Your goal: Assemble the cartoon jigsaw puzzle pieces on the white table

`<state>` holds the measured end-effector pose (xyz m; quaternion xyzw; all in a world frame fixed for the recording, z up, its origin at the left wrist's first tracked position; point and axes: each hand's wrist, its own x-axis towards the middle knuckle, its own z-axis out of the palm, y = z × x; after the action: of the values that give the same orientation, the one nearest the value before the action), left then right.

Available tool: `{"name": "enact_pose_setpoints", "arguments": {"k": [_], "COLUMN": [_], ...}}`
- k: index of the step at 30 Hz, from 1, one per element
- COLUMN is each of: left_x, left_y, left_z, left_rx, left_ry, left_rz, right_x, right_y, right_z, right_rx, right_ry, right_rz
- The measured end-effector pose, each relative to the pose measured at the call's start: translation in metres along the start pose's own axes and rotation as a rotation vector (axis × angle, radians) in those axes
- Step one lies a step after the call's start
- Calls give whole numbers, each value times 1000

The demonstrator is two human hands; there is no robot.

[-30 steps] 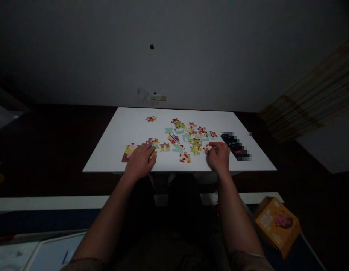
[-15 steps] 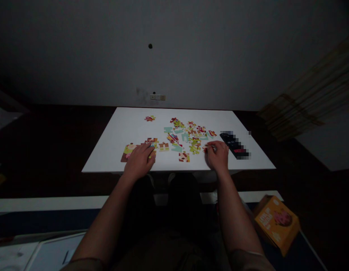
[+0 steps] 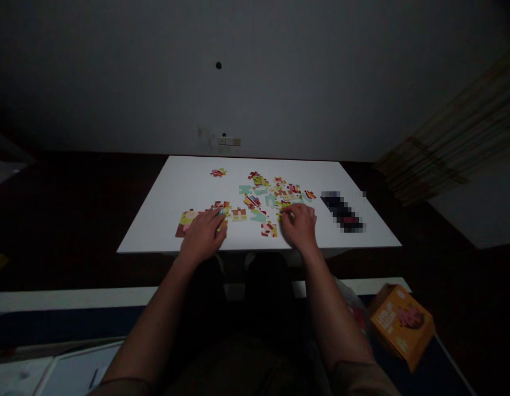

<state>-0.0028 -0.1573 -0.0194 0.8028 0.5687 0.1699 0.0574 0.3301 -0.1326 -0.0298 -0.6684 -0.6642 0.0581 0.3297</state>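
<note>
My left hand (image 3: 203, 231) lies with its fingers stretched over a joined group of jigsaw puzzle pieces (image 3: 183, 224) at the table's near left, covering part of it. A brown and cream puzzle piece (image 3: 239, 214) is just right of those fingertips. My right hand (image 3: 299, 224) is closed in a pinch at the near right edge of the scattered puzzle pieces (image 3: 270, 200), with a yellow-green piece at its fingertips, mostly hidden by the fingers. Left of this hand, near the front edge, is a brown and cream patterned piece (image 3: 269, 229).
A dark phone-like object (image 3: 341, 212), partly pixelated, lies on the white table (image 3: 156, 192) at the right. Farther back on the left is a small red and yellow puzzle group (image 3: 218, 172). An orange puzzle box (image 3: 403, 324) rests on the seat to my right.
My right hand has moved left, from beside the dark object to the yellow-green pieces, and now covers some of them. My left hand stays on the joined pieces.
</note>
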Motion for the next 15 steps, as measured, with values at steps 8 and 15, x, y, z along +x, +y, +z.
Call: {"name": "enact_pose_setpoints", "arguments": {"k": [8,15], "left_x": [-2,-2], "left_y": [-2,-3], "left_z": [3,5], "left_rx": [5,-11], "left_ry": [18,30], "left_rz": [20,26], "right_x": [25,41], "right_y": [-72,-83], "right_z": [30,51], "right_rx": [-216,-221], "right_ry": [-172,-239], "right_rz": [-109,-98]}}
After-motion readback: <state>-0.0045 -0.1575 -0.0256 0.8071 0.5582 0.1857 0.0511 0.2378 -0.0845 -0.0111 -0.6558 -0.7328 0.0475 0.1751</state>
